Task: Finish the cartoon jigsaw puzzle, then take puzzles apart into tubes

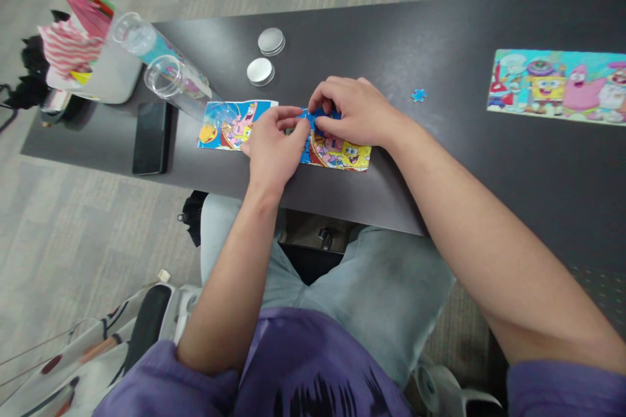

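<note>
Both my hands meet over a colourful cartoon puzzle (pixel 337 152) near the table's front edge. My left hand (pixel 276 143) has its thumb and fingers drawn together at the puzzle's upper left edge. At the top of the puzzle, my right hand (pixel 355 111) is curled with fingertips close to the thumb; whatever lies between them is too small to tell. A printed cartoon card (pixel 235 122) lies to the left, partly under my left hand and behind a clear bottle. One loose blue puzzle piece (pixel 418 96) rests on the table to the right.
Two clear bottles (pixel 169 78) lean over the card's left side. Two round silver lids (pixel 261 71) sit behind it. A black phone (pixel 150 138) lies at the left. Another cartoon picture (pixel 557 86) is at the far right of the dark table (pixel 469 163).
</note>
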`<state>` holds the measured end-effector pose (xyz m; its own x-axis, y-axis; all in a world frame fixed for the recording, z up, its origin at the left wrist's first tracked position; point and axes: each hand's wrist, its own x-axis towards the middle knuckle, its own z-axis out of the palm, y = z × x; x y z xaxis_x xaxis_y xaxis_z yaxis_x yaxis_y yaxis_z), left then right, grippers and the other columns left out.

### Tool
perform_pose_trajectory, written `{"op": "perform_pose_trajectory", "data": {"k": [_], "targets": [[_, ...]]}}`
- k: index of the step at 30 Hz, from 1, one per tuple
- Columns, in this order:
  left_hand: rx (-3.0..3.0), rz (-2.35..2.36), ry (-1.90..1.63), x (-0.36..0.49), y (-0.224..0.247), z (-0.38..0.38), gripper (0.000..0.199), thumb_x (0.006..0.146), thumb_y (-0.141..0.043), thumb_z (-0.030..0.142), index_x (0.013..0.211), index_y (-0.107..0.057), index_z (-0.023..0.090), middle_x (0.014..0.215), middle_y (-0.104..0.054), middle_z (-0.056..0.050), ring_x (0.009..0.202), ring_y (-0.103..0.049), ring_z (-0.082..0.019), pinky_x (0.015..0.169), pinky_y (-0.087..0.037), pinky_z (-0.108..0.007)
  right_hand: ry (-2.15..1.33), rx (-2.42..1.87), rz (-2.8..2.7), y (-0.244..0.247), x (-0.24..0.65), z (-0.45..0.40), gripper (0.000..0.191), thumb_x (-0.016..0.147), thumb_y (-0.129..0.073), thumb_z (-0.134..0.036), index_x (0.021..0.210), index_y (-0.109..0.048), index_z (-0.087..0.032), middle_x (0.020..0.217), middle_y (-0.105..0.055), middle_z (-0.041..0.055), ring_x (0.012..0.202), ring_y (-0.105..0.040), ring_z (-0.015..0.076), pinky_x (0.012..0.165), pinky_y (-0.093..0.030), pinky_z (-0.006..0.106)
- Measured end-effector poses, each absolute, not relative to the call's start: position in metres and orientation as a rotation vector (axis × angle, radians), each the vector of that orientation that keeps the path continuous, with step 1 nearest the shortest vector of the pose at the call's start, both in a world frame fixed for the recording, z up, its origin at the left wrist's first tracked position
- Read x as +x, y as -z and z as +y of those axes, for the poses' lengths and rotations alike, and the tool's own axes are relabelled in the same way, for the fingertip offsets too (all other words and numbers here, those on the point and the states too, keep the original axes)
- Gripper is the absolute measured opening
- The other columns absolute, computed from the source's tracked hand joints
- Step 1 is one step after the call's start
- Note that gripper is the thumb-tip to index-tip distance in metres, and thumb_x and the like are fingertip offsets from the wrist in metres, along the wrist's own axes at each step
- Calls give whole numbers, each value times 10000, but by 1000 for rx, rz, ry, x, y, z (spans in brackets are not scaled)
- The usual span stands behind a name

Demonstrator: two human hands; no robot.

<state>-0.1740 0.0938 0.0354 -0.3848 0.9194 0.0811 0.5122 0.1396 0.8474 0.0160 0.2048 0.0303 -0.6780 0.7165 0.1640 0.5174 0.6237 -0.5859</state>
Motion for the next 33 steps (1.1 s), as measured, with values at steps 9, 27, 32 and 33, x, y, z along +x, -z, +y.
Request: {"op": "perform_pose_trajectory", "data": {"k": [9, 27, 32, 33], "targets": [[1442, 1909, -1142, -177, -38, 95, 116, 961, -881, 216, 1066, -885, 264, 1138, -927, -69, 1222, -858, -295, 1168, -686, -482, -726, -997, -2475, -31, 16, 205, 201, 1032, -814, -263, 1223, -845, -317, 1241, -860, 73, 1147, -783, 351, 1121, -576, 556], [1706, 1899, -1211, -225, -55, 62, 187, 1119, -757, 304, 1191, -901, 399, 1234, -906, -9, 971, -725, -233, 946, -631, -453, -811, -971, -2444, -40, 21, 200, 266, 986, -909, -404, 1233, -832, -341, 1236, -850, 74, 1120, -755, 356, 1086, -627, 566], [1641, 1907, -1202, -243, -43, 57, 156, 1087, -835, 382, 1226, -904, 395, 1161, -870, -11, 870, -652, -218, 886, -606, -434, -838, -987, -2425, -42, 23, 198, 300, 973, -941, -492, 1217, -835, -353, 1263, -836, 78, 1159, -741, 371, 1114, -615, 595], [1621, 1897, -1218, -245, -41, 57, 144, 1088, -848, 386, 1222, -901, 392, 1152, -864, -13, 863, -648, -215, 870, -597, -433, -844, -986, -2412, -42, 23, 198, 323, 960, -959, -528, 1207, -837, -360, 1264, -833, 78, 1168, -736, 377, 1129, -611, 610]]}}
